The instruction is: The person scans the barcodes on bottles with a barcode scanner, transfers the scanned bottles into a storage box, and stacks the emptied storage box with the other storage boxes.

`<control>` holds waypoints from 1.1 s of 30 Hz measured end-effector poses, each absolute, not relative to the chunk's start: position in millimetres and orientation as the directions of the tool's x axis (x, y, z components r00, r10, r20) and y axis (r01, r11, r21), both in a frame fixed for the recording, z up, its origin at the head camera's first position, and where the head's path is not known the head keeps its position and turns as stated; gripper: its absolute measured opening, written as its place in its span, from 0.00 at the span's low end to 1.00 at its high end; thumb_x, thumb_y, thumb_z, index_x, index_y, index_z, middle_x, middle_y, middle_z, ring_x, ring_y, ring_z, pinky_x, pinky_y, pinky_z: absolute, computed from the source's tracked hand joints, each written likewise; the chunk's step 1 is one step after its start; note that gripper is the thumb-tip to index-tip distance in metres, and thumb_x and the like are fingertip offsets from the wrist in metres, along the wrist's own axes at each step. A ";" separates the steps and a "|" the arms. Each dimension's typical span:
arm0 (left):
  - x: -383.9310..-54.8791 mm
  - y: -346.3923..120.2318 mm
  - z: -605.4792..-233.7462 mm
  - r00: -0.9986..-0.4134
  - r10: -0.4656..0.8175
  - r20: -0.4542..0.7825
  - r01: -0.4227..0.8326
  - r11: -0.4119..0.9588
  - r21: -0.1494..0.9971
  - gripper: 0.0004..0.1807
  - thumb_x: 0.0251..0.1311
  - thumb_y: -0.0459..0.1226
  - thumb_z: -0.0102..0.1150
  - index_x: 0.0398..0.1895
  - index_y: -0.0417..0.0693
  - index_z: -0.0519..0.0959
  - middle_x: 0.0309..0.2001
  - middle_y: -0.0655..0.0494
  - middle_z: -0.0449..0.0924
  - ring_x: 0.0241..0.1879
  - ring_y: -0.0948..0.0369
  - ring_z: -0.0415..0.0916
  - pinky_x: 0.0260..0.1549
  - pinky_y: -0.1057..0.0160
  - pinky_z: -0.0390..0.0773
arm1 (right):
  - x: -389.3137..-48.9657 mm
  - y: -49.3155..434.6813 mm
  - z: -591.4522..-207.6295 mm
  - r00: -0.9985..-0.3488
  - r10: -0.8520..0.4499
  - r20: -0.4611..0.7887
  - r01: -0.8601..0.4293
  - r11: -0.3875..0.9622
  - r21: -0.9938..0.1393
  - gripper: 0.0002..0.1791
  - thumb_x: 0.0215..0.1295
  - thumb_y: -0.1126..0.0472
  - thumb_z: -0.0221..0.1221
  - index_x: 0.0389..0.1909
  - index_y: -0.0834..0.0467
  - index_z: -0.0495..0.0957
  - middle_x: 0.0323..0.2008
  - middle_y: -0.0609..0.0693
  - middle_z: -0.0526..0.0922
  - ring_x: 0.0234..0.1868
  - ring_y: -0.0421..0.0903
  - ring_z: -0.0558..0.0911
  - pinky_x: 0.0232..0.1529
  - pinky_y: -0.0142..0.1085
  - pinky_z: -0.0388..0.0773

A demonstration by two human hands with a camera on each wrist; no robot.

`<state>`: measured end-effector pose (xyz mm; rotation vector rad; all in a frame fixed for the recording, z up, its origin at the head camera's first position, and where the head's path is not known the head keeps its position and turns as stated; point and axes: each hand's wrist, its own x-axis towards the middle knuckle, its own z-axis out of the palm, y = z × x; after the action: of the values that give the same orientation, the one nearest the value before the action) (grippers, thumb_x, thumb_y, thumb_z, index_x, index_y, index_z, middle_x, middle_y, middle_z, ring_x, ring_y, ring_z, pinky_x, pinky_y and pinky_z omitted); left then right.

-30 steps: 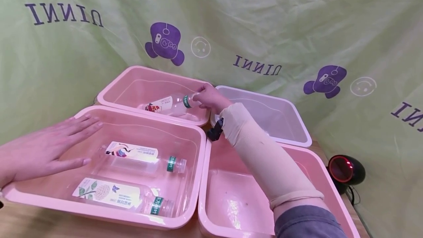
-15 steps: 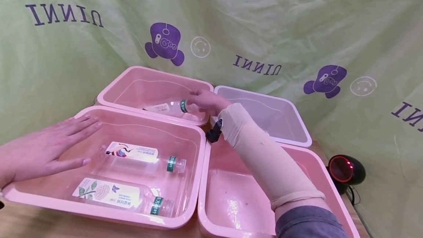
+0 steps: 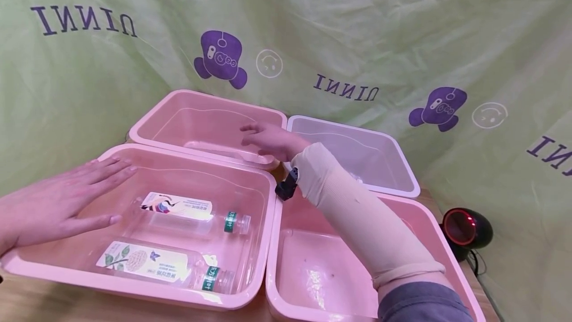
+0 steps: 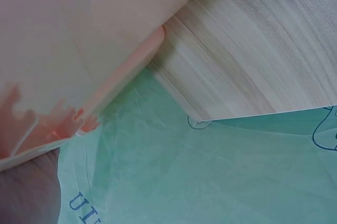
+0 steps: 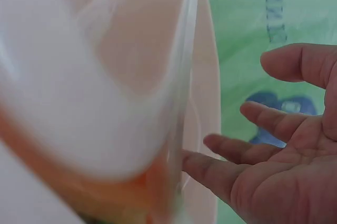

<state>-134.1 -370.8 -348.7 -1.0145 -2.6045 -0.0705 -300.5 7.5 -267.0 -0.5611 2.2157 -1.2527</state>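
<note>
My right hand [image 3: 273, 141] is over the right end of the back-left pink tub [image 3: 210, 94], fingers spread and holding nothing. The right wrist view also shows this hand [image 5: 284, 166] with its fingers apart. Low in that tub, only a clear sliver of the plastic bottle [image 3: 225, 153] shows above the near rim. My left hand [image 3: 67, 200] lies over the left side of the front-left pink tub [image 3: 270, 222], fingers straight. Inside this tub lie two clear plastic bottles: one with a figure label [image 3: 178, 206], the other with a flower label [image 3: 147, 262].
A front-right pink tub [image 3: 313, 267] stands under my right forearm. Behind it is a whitish tub [image 3: 380, 158]. A black device with a red ring [image 3: 466, 227] stands at the right. Green printed cloth [image 3: 286, 24] hangs behind the wooden table [image 3: 53, 302].
My right hand has let go of the bottle's neck, opened its fingers and moved slightly left. The bottle has sunk mostly out of sight behind the tub's near rim. My left hand stays put.
</note>
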 end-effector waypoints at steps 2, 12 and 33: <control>-134.1 -371.3 -348.7 -0.686 0.646 0.336 0.665 0.743 -0.071 0.57 0.54 0.53 0.75 0.84 0.55 0.54 0.83 0.59 0.47 0.79 0.71 0.31 0.71 0.76 0.33 | -292.1 3.7 -263.3 -0.757 -0.612 -0.230 -0.105 0.461 -0.881 0.28 0.77 0.66 0.54 0.75 0.64 0.65 0.74 0.56 0.69 0.70 0.52 0.71 0.69 0.50 0.70; -130.2 -369.6 -343.6 -0.680 0.648 0.343 0.667 0.741 -0.078 0.56 0.57 0.55 0.71 0.85 0.62 0.50 0.83 0.66 0.41 0.79 0.72 0.30 0.71 0.76 0.33 | -242.3 -21.3 -249.1 -0.634 -0.741 -0.219 -0.165 0.407 -0.898 0.25 0.76 0.69 0.55 0.72 0.65 0.68 0.63 0.61 0.76 0.57 0.49 0.79 0.55 0.36 0.80; -127.7 -370.1 -344.5 -0.714 0.619 0.327 0.644 0.764 -0.039 0.54 0.55 0.52 0.74 0.83 0.53 0.57 0.82 0.56 0.50 0.79 0.71 0.32 0.71 0.77 0.34 | -191.6 -73.4 -287.0 -0.380 -0.863 -0.332 -0.274 0.448 -0.851 0.22 0.70 0.70 0.61 0.63 0.66 0.72 0.44 0.46 0.81 0.42 0.36 0.81 0.39 0.32 0.83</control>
<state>-127.7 -370.1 -344.5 -0.9733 -2.6391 -0.1105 -191.6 -73.4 -287.0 -0.9598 1.8854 -0.9139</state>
